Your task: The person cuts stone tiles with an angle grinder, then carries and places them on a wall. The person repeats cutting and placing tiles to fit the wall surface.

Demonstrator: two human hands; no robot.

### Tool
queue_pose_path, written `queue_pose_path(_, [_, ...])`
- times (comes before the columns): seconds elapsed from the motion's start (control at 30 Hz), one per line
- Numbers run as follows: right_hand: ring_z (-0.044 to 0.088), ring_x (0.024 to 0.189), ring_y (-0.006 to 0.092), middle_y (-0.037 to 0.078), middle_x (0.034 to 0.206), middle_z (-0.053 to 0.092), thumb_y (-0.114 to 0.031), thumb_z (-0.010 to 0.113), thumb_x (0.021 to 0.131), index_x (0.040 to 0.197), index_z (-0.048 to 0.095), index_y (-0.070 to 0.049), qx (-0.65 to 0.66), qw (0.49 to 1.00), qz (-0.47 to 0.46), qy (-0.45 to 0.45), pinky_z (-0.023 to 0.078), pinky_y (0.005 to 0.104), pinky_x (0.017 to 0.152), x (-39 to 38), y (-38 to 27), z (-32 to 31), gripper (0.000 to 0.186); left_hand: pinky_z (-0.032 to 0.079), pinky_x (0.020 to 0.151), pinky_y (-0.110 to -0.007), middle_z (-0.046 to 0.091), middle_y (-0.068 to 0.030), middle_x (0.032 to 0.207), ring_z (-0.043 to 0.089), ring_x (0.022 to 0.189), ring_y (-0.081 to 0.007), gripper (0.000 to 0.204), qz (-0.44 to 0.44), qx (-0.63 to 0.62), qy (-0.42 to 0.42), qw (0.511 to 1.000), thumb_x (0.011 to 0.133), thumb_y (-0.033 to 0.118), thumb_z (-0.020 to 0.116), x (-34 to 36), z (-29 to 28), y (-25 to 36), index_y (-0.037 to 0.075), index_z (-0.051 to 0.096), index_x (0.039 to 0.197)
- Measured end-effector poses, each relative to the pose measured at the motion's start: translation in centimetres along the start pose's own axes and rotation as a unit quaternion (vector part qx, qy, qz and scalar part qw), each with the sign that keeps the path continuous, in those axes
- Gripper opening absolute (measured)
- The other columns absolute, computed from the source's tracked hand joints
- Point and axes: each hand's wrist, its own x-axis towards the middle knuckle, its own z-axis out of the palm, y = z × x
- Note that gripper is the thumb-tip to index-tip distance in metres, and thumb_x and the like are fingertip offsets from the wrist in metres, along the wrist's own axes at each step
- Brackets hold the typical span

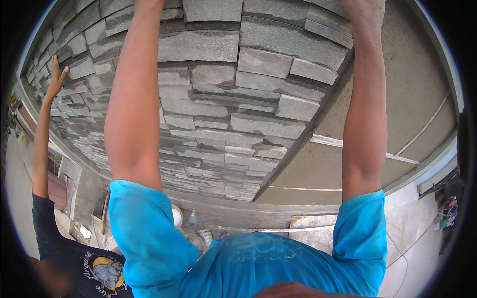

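Note:
Both of my bare forearms reach up across a wall of rough grey stacked-stone pieces [203, 74], some with dark damp patches. At the top edge of the head view, my left hand [148, 4] is mostly cut off, above the stonework. My right hand [366, 15] is also at the top edge, near where the stone meets a smooth grey plastered panel [407, 124] crossed by pale strips. The fingers of both hands are out of sight, so what they hold or touch is hidden.
A co-worker in a black T-shirt [69, 248] stands at left, one hand [58, 74] at the stone wall. Below are a white round container [176, 217], a long pale strip [258, 230], a ledge, and a hose [404, 253] on the concrete ground.

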Motion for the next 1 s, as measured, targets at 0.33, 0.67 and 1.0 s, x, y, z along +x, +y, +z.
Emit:
queue_pose_path(0.33, [0.041,0.142,0.0422,0.037,0.15,0.04,-0.046,0.08,0.083,0.152,0.027,0.012,0.01,1.0,0.0,0.006,0.035,0.0433,0.117,-1.0,-1.2,-0.2,0.105,0.034,0.112,-0.064,0.03,-0.0283,0.157,0.03,0.144,-0.0451,0.111,0.003,-0.014,0.007,1.0,0.057,0.063,0.091,-0.9,0.2,0.5,0.011,0.054,0.147])
queue_pose_path(0.67, [0.038,0.144,0.0432,0.037,0.152,0.036,-0.047,0.08,0.081,0.152,0.025,0.013,-0.002,1.0,0.03,-0.009,0.032,0.0444,0.12,-1.2,-1.7,-0.4,0.108,0.034,0.116,-0.055,0.034,-0.0342,0.154,0.032,0.143,-0.0479,0.108,0.058,0.01,0.022,0.998,0.06,0.061,0.09,-0.2,0.1,-0.1,0.003,0.056,0.144])
queue_pose_path(1.0, [0.039,0.143,0.0441,0.038,0.15,0.039,-0.047,0.08,0.082,0.152,0.024,0.012,0.015,0.999,0.035,-0.018,0.034,0.046,0.119,-1.4,-2.1,-1.0,0.108,0.03,0.118,-0.054,0.031,-0.0368,0.155,0.029,0.145,-0.048,0.111,0.048,-0.006,0.007,0.999,0.062,0.06,0.09,-1.3,-0.7,1.1,-0.001,0.051,0.146])
